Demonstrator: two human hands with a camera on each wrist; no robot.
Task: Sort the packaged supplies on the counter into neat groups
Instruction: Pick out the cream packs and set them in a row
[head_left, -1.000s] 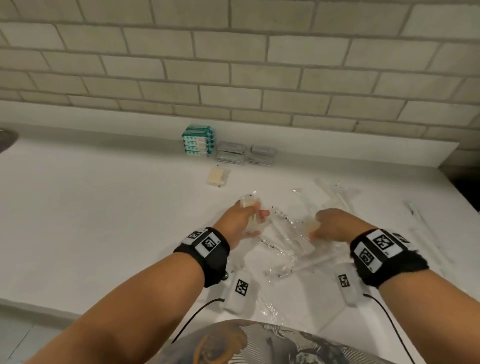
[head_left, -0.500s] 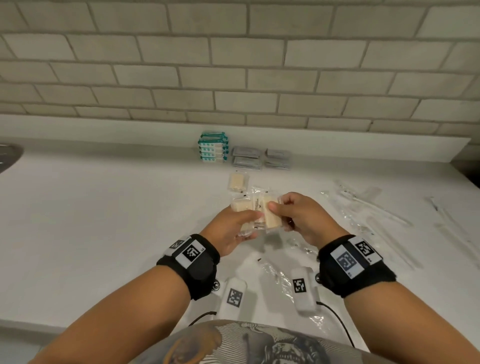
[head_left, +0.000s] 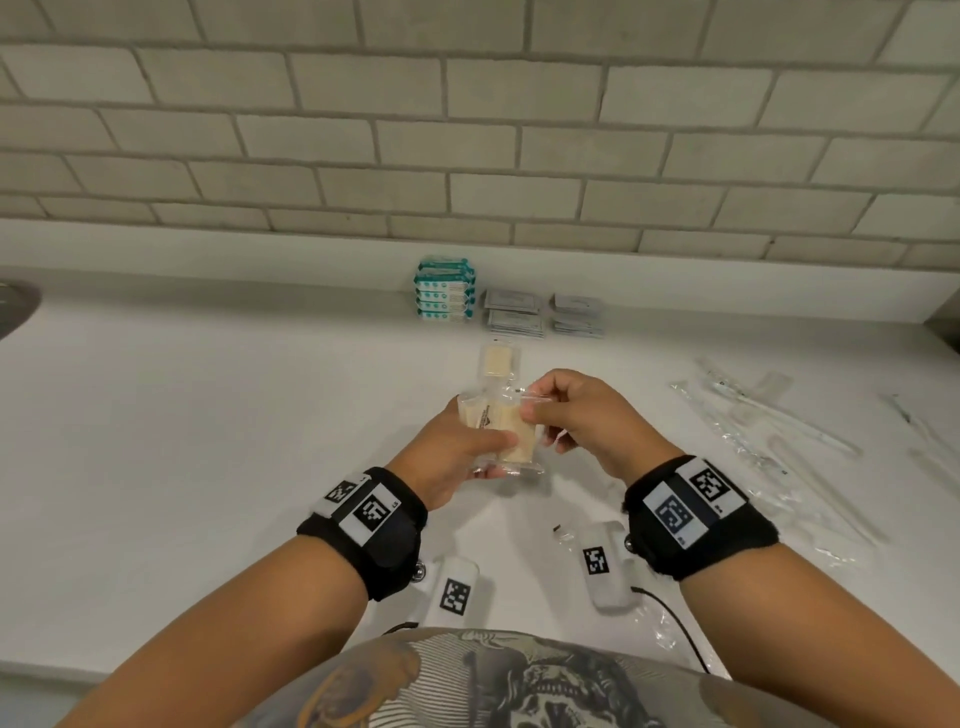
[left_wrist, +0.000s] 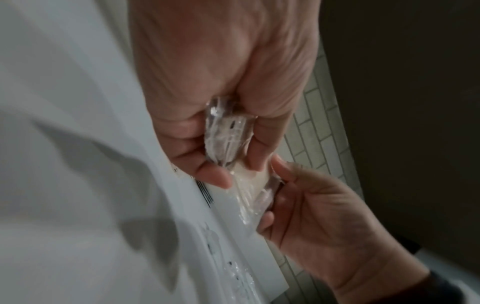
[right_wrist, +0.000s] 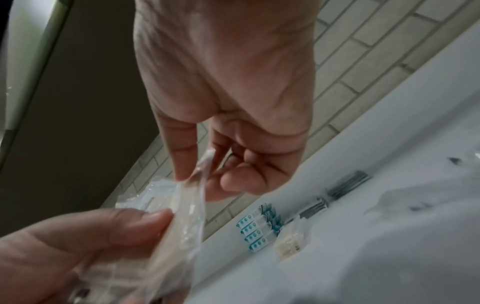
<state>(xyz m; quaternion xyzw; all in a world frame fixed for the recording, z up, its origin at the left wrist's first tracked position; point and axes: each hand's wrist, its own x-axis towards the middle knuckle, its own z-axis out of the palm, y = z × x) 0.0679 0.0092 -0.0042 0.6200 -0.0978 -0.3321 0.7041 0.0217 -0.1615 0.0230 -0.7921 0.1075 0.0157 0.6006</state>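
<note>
Two cream pads in clear wrappers (head_left: 511, 439) are held together above the counter, just in front of me. My left hand (head_left: 496, 456) grips them from below and the left, thumb across the front. My right hand (head_left: 532, 410) pinches the wrapper's top edge. In the left wrist view my left hand (left_wrist: 233, 164) curls round the crinkled wrappers (left_wrist: 228, 135). In the right wrist view my right hand (right_wrist: 205, 176) nips the clear wrapper edge (right_wrist: 193, 197). A third cream pad packet (head_left: 496, 361) lies on the white counter (head_left: 208, 441) just beyond my hands.
Against the back ledge stand a stack of teal packets (head_left: 445, 295) and two piles of grey sachets (head_left: 514, 314) (head_left: 576, 314). Several long clear-wrapped items (head_left: 763, 426) lie scattered at the right. A dark round object (head_left: 15, 312) sits at the far left edge.
My hands were apart, low among the clear wrappers. The right hand lifted a cream packet and brought it left against the one in my left hand; it now pinches the top edge.
</note>
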